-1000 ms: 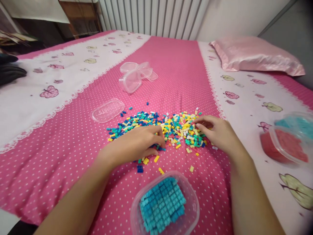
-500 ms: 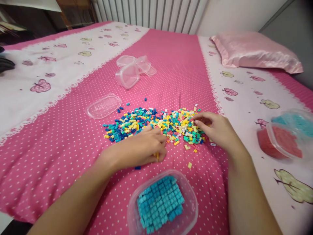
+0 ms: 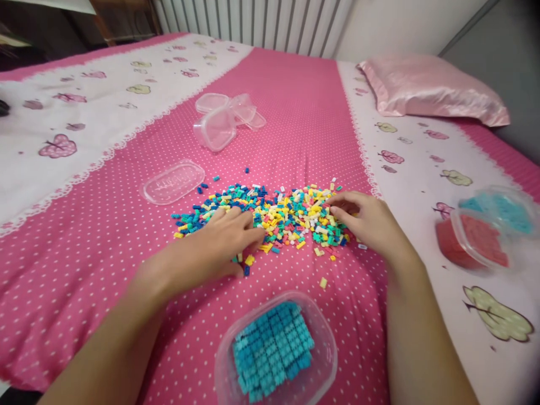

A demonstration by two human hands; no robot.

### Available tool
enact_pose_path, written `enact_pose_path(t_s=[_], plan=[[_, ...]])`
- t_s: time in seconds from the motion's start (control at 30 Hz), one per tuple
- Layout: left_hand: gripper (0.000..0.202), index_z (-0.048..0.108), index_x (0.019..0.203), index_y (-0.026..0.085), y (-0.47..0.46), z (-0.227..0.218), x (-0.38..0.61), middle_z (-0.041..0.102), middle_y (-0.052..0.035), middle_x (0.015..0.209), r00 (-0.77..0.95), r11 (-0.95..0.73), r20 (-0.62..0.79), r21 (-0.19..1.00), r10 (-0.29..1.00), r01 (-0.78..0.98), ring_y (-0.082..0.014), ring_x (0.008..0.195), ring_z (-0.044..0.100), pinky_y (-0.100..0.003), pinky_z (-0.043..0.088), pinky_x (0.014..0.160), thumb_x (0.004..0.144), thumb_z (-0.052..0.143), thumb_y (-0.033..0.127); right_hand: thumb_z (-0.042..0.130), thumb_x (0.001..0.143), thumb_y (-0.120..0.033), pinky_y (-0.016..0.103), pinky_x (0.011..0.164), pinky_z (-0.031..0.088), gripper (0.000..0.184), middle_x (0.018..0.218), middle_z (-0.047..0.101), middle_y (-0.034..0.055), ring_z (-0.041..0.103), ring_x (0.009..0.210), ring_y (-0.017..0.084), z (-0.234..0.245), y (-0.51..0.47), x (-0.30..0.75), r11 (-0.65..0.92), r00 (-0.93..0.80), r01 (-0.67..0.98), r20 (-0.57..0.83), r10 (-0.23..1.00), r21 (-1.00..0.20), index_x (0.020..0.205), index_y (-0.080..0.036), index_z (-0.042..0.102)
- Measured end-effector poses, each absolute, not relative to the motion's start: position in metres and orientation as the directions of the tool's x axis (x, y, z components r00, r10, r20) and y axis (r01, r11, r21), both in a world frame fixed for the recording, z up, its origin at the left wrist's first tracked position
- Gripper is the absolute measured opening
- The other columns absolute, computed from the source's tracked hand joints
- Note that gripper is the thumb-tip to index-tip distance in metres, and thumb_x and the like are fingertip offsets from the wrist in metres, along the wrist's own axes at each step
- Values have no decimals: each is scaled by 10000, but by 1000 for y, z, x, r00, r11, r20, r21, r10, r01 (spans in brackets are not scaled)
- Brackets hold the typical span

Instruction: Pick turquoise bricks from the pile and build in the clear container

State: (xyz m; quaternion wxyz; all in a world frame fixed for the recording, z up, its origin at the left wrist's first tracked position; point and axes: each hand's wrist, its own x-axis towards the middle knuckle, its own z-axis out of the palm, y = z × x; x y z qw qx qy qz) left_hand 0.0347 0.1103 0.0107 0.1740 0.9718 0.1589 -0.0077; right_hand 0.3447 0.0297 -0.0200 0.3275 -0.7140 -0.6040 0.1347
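Pile of tiny toy bricks (image 3: 274,216) sits loose in the middle of the pink polka-dot bedspread (image 3: 84,242): yellow, turquoise, dark blue, white and a few pink ones all mixed, with some strays on the near side. Left hand (image 3: 215,244) lies palm down on the pile's near-left edge, fingers stretched out flat, not gripping anything. Right hand (image 3: 371,222) is at the pile's right end with fingers curled in, honestly can't tell if it's pinching a brick.

Just in front of the pile is a clear tub (image 3: 327,332) packed with turquoise bricks. Left of the pile is an oval clear lid (image 3: 172,181) with raised lettering, too faint to read. Beyond the pile are some empty clear tubs (image 3: 225,118). Well off to the pile's right is a tub of red bricks (image 3: 472,244)
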Motion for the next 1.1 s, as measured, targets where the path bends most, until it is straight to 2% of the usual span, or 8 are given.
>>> enact_pose_path(t_s=[0.13,0.27,0.37,0.43,0.6,0.7,1.0,1.1], plan=[[232,554,864,203,127,8,41,540,-3,944,931,-909,76,257,356,327,-210,918,449,-339,229,791,847,776,269,614,848,-259,367,757,521,141,876,720,45,669,775,204,-21,30,344,-50,227,793,218,949,-608,916,-219,730],[163,556,866,192,127,18,44,579,10,891,927,-882,125,376,353,285,-170,856,493,-327,268,807,957,646,292,658,870,-233,366,790,528,70,874,703,31,655,794,181,-21,33,341,-41,214,812,232,949,-582,902,-206,715],[173,612,922,201,119,25,48,614,3,903,942,-866,113,438,317,240,-158,855,523,-308,313,810,1019,536,322,659,938,-340,377,804,553,171,909,697,16,659,811,159,-22,34,341,-46,208,818,220,953,-573,966,-173,683],[176,660,983,227,113,26,53,647,-6,971,954,-889,71,387,293,244,-173,919,544,-321,315,833,1019,538,349,635,962,-395,381,803,566,235,975,697,28,664,838,157,-23,35,342,-56,212,819,210,954,-571,1013,-169,671],[100,713,972,217,99,19,73,646,-59,1037,936,-931,-11,98,351,350,-249,1013,520,-394,273,852,949,646,288,629,966,-393,401,829,574,269,1106,686,59,670,927,181,-21,36,346,-59,221,804,205,953,-592,1121,-176,658],[100,719,938,203,93,16,82,645,-69,1015,938,-937,-42,55,344,345,-249,1004,521,-416,263,859,948,624,232,629,967,-391,411,838,576,290,1136,681,66,672,950,190,-20,36,347,-40,224,775,216,950,-630,1157,-173,649],[121,675,958,195,100,20,74,707,-26,934,925,-900,116,303,362,314,-197,935,588,-381,325,878,954,562,239,636,962,-391,414,836,576,302,1143,677,67,671,957,195,-19,37,345,52,206,707,275,939,-705,1167,-169,643],[103,673,900,196,91,27,60,713,0,862,880,-814,161,482,447,325,-152,824,621,-311,406,798,919,581,237,641,957,-395,421,850,566,281,1120,680,60,666,960,194,-16,36,346,39,251,701,298,921,-712,1123,-168,655]])
